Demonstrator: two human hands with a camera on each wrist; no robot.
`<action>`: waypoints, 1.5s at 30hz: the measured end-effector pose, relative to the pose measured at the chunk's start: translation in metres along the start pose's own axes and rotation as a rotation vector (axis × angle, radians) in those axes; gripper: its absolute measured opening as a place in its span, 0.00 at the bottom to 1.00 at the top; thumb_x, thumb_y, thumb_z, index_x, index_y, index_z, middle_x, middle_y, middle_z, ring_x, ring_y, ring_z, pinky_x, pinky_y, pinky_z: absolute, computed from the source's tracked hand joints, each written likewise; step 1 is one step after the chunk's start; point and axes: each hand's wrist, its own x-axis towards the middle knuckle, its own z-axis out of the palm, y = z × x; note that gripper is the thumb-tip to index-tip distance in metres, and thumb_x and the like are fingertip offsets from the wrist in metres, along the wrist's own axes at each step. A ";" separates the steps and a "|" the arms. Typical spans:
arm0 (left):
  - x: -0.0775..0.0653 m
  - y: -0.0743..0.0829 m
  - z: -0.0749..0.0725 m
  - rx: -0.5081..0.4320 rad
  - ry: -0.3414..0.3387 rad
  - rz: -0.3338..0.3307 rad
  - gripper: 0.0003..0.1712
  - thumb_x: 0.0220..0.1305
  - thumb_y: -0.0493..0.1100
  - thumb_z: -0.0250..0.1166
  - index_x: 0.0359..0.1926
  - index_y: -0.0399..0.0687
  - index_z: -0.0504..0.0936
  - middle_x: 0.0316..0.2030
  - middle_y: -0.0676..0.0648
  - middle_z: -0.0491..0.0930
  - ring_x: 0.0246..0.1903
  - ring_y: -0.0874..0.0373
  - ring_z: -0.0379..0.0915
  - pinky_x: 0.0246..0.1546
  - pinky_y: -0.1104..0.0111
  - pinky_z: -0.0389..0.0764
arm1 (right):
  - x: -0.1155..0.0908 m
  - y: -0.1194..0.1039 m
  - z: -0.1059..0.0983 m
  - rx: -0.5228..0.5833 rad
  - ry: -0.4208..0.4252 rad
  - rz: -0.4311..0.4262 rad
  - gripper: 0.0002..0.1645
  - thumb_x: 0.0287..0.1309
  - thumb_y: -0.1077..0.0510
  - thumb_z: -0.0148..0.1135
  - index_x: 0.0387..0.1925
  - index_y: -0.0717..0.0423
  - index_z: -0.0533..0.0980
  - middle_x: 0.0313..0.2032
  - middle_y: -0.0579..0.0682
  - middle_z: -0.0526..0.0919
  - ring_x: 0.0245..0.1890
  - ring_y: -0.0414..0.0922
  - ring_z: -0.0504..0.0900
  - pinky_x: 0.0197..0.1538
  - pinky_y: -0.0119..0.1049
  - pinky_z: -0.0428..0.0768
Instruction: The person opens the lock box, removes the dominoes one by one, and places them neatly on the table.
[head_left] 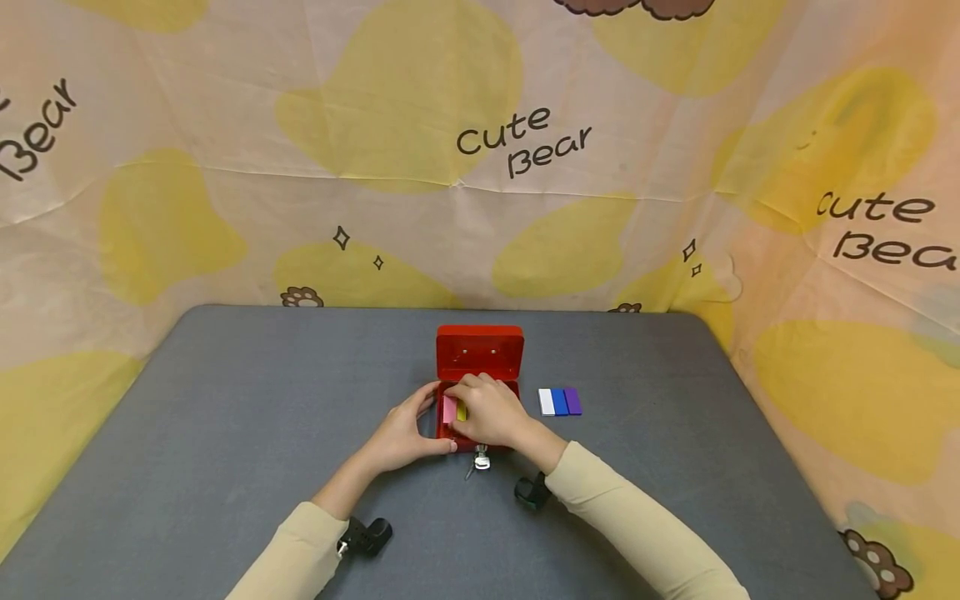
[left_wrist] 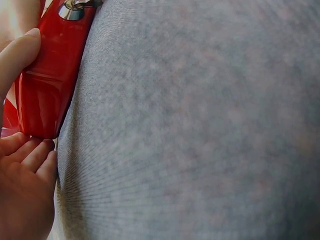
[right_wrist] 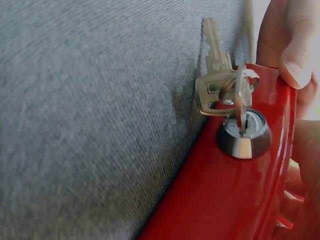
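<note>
A red cash box [head_left: 480,354] stands on the table with its lid raised. A ring of keys [right_wrist: 220,85] hangs at the lock on its front wall, one key in the lock. My left hand [head_left: 405,429] holds the box's near left corner, thumb on the front wall and fingers along the left side. Inside the box, my right hand [head_left: 487,410] pinches a small yellow rectangular block [head_left: 461,411] between fingers and thumb, mostly covered by the hand. A pink rectangular block [head_left: 449,409] lies just left of it.
Right of the box, a white block [head_left: 546,402], a blue block [head_left: 559,402] and a purple block [head_left: 573,401] lie side by side on the grey table [head_left: 262,400]. A printed cloth [head_left: 405,100] hangs behind the table.
</note>
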 end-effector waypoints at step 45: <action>0.000 0.001 0.001 -0.010 -0.009 -0.045 0.55 0.38 0.54 0.76 0.67 0.50 0.58 0.64 0.42 0.63 0.62 0.45 0.63 0.51 0.55 0.75 | -0.058 0.068 -0.049 0.081 0.071 0.067 0.27 0.44 0.54 0.71 0.49 0.53 0.78 0.43 0.48 0.80 0.41 0.45 0.75 0.43 0.37 0.78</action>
